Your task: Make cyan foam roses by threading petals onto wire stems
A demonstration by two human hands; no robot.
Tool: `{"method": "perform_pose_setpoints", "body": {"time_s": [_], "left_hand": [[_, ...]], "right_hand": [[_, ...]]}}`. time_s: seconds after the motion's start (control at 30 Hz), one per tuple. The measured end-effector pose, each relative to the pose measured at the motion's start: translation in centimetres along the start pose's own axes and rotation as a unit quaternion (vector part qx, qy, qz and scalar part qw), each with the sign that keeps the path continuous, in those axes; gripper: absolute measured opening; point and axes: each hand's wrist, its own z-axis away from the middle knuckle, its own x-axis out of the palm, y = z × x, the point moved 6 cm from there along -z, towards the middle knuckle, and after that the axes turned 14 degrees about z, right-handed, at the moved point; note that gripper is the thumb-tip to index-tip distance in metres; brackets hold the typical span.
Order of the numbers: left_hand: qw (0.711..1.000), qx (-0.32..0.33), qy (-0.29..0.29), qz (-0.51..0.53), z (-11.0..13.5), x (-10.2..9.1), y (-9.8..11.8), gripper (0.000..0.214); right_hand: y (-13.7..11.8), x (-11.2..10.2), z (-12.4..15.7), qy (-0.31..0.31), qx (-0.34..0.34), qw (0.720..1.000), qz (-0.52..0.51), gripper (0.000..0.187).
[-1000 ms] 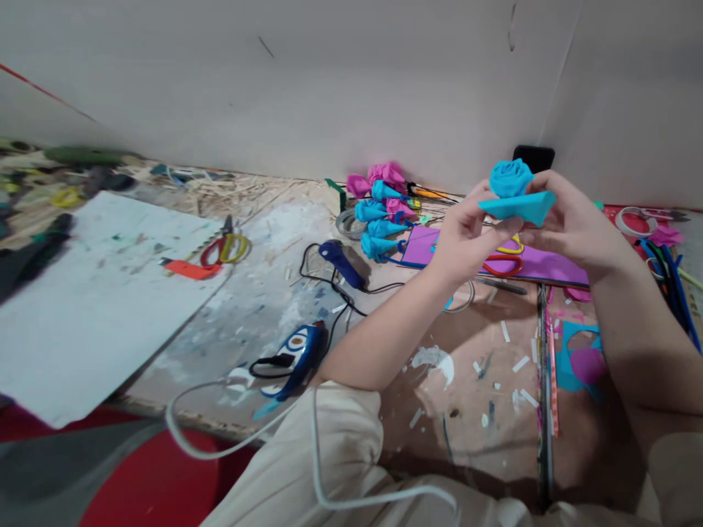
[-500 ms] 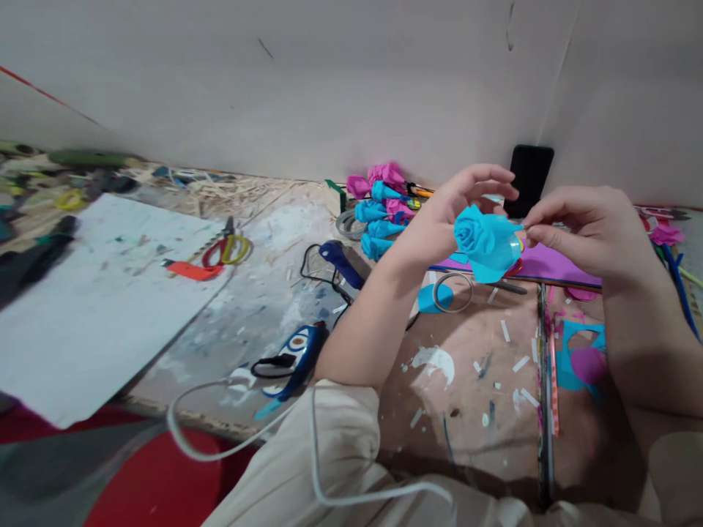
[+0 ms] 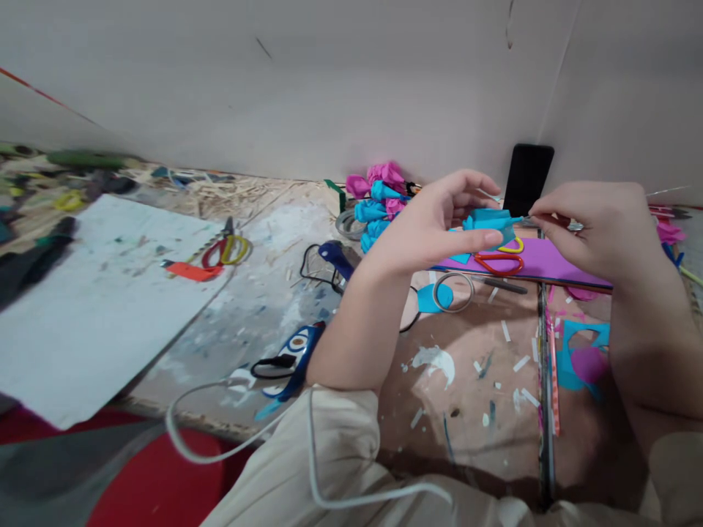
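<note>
A blue paper rose [image 3: 488, 219] is held above the table, tipped on its side with its narrow base pointing right. My left hand [image 3: 439, 223] wraps round the bloom, its thumb across the front and its fingers curved behind. At the base, my right hand [image 3: 593, 223] pinches the rose's thin stem between thumb and fingertips. Something small and shiny shows under the right fingers, and a fine wire-like line sticks out past that hand. Below the rose, scissors with red and yellow handles [image 3: 499, 265] lie on a purple sheet [image 3: 554, 260].
Finished blue and pink paper flowers [image 3: 378, 201] lie behind my left forearm. A black phone [image 3: 528, 179] leans on the wall. Around lie a tape ring [image 3: 453, 293], a blue glue gun [image 3: 296, 355], more scissors [image 3: 225, 249], white paper [image 3: 121, 293] and blue paper scraps [image 3: 574, 359].
The rose has turned from facing me to lying sideways, and my left thumb has come over its front. My right hand has shifted slightly right. The scissors' handles are now uncovered.
</note>
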Motion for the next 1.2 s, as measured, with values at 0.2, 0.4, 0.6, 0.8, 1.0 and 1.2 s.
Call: {"method": "perform_pose_setpoints", "body": {"time_s": [0.2,0.4,0.6,0.8,1.0,1.2], "left_hand": [[0.996,0.024,0.075,-0.050,0.6,1.4,1.1,0.034],[0.991,0.043,0.093,-0.088,0.5,1.7,1.0,0.028],[0.989,0.035,0.090,-0.115,0.4,2.2,1.1,0.026],[0.991,0.044,0.084,-0.098,0.3,2.1,1.5,0.017],[0.992,0.066,0.078,-0.076,0.3,2.2,1.7,0.015],[0.992,0.073,0.068,-0.074,0.4,2.4,2.1,0.015]], "right_hand": [[0.2,0.4,-0.1,-0.011,0.019,0.999,-0.033,0.018],[-0.8,0.4,-0.4,-0.011,0.015,0.996,-0.090,0.013],[-1.2,1.1,-0.4,-0.044,0.020,0.993,-0.108,0.016],[-1.1,1.2,-0.4,-0.038,0.029,0.994,-0.102,0.019],[-1.1,1.2,-0.4,-0.034,0.029,0.993,-0.105,0.022],[-0.9,1.3,-0.4,-0.035,0.029,0.993,-0.113,0.024]]}}
